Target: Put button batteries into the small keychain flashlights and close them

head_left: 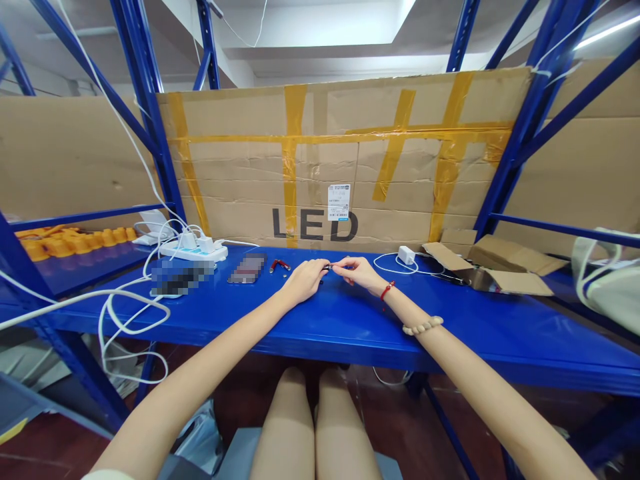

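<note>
Over the blue tabletop (345,327), my left hand (305,281) and my right hand (361,273) meet fingertip to fingertip. My left fingers are closed on a small dark piece (328,267), too small to name. The right thumb and forefinger pinch at its right end; whether they hold a separate part, I cannot make out. To the left of my left hand lies a dark red, bent two-armed item (279,265), with a tiny silvery round piece (285,275) beside it. Another small dark bit (321,283) shows just under my left fingers.
A phone (247,269) and a blurred-out device (183,279) lie on the left, near a white power strip (195,251) with trailing cables. On the right are a white charger (406,255) and an opened cardboard box (500,270). A large cardboard sheet (240,180) stands behind.
</note>
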{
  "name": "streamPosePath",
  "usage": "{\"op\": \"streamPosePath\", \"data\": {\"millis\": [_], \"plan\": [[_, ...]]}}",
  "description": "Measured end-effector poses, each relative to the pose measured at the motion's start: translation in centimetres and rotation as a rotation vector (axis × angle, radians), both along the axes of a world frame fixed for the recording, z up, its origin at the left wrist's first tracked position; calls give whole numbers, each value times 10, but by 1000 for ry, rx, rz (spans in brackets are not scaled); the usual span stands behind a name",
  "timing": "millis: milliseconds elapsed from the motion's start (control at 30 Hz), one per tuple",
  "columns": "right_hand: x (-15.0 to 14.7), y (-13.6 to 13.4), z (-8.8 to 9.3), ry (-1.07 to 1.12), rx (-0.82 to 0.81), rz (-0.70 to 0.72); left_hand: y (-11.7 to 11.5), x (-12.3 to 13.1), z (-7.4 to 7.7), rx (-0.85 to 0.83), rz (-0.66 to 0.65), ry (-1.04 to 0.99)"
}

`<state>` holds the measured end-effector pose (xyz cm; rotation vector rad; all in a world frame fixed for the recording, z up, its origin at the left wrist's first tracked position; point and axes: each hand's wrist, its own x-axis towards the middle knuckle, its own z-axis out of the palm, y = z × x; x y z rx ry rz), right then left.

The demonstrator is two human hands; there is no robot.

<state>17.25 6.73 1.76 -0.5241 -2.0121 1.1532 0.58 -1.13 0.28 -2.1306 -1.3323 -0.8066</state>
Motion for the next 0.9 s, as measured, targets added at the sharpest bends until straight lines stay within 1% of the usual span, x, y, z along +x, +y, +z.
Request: {"op": "streamPosePath", "data": {"millis": [900], "plan": [[1, -6, 3, -36, -5, -35, -4, 1, 5, -55, -11, 13]]}}
